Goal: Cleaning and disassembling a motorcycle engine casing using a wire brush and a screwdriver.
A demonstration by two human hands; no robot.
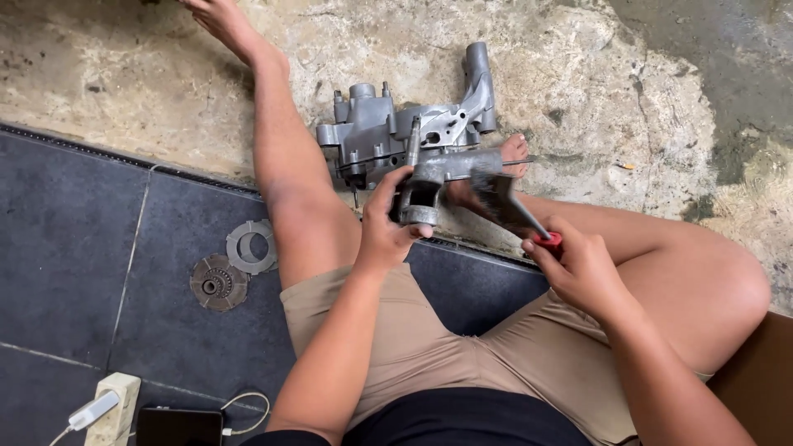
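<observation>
1. Your left hand is wrapped around the lower lug of the grey metal casting, fingers curled tight about it, holding it up over your lap between your knees.
2. Your right hand is closed around the red handle of a brush; its dark bristles lie against the casting's right side.
3. The casting looks like rigid cast metal, probably fairly heavy for its size, with hard edges and bosses. It likely carries oil or grit, so it may be slippery; the thick lug you already grip seems the safest hold, not the thin arm.
4. Just beyond it, the larger engine case rests on the rough concrete floor by your foot, touching or nearly touching the casting; I cannot tell which.
5. To the left, on the dark tiled floor, lie a clutch disc and a flat ring plate, overlapping slightly.
6. At the near left edge sit a power strip and a phone.
</observation>
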